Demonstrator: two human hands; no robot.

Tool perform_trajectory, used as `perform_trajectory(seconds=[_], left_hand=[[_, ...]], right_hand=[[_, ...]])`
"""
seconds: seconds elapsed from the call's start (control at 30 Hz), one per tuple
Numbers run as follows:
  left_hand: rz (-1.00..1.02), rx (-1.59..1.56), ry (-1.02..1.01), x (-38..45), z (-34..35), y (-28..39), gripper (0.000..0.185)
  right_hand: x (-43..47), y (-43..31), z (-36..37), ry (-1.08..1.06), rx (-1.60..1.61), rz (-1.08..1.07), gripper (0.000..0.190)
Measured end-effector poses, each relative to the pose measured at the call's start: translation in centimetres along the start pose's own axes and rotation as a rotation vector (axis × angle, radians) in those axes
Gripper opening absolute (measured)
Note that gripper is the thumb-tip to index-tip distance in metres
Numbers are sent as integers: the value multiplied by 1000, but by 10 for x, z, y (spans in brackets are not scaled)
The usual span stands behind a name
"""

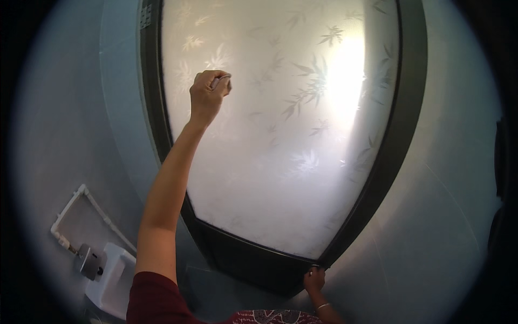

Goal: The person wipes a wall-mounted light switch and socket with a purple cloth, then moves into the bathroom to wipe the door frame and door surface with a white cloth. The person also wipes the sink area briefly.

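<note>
My left hand (208,91) is raised against a frosted glass door panel (251,174) with a leaf pattern, near its left side. A small folded greyish cloth (216,82) shows between its fingers. Low on the right, my right hand (314,278) grips the door's edge or handle beside the dark door frame (374,186); which of these it holds cannot be told. A thin pale bangle circles that wrist. Bright light glows through the right part of the glass.
A white ceramic urinal (115,279) hangs at the lower left, with a metal flush valve box (89,261) and a white plastic pipe (66,210) on the wall. A metal hinge (145,17) sits at the upper left of the frame. Grey walls flank the door.
</note>
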State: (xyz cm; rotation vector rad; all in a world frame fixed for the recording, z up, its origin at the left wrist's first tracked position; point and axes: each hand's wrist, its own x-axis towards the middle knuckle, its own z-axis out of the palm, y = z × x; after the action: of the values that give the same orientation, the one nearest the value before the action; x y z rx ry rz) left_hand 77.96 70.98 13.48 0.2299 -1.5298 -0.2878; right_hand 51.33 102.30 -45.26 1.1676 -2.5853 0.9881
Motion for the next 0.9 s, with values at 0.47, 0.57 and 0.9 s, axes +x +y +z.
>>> perform_trajectory(seconds=[0.47,0.57,0.9], left_hand=[[686,411,-30,5,101,72,14],[771,381,-96,-18,106,69,13],[666,229,14,12,105,53,8]], right_hand=[[-3,-13,-16,4,28,19,13],[-2,-8,-15,25,3,47,13],[-2,-5,-13,-40,-29,39,16]])
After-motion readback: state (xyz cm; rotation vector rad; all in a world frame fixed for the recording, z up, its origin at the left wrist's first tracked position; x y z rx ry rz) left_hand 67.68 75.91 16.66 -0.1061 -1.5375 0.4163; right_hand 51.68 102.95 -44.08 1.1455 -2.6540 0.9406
